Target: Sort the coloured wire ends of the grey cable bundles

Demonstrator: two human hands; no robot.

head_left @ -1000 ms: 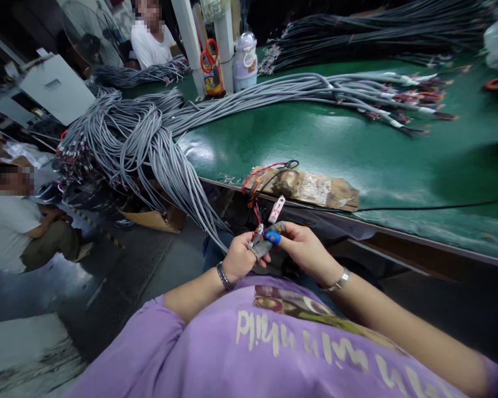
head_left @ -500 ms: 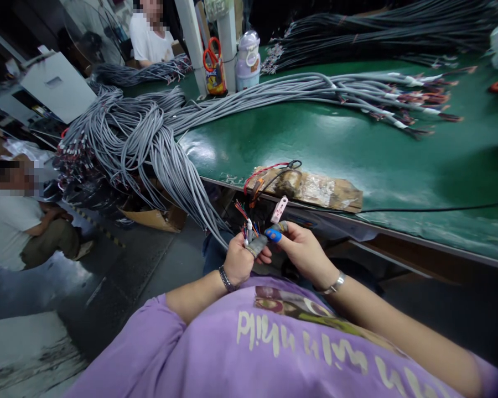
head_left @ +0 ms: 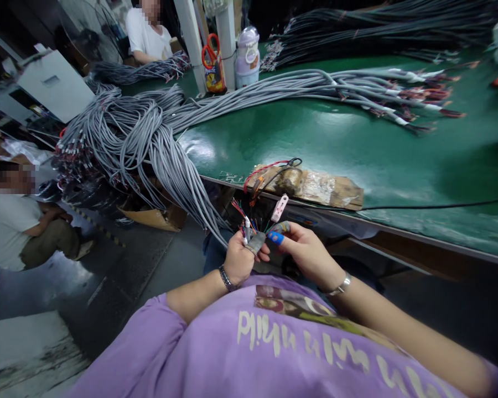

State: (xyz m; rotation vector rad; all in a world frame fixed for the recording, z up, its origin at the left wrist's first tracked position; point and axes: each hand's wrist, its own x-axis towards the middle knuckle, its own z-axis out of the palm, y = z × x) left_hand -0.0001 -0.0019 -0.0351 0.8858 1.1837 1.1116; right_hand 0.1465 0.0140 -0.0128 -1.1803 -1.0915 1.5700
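My left hand is closed around the ends of grey cables, its thumb in a grey finger cover. Thin coloured wires and white-sleeved cable ends stick up out of that grip. My right hand is pinched just to the right, with a blue cover on the thumb and a grey one on the index finger. Fine wires fan out between the two hands and reach the right fingertips. Exactly which strand the pinch holds is too small to tell. Just above hangs a pale pink tag-like piece at the table edge.
Grey cables drape over the green table and its left edge. A taped wooden board with red and black leads lies at the front edge. Farther back stand scissors and a bottle. Two people sit at the left and back.
My right fingers have shifted slightly to the right and up. More of the thin wires now show spread between my hands. My left hand keeps its grip.
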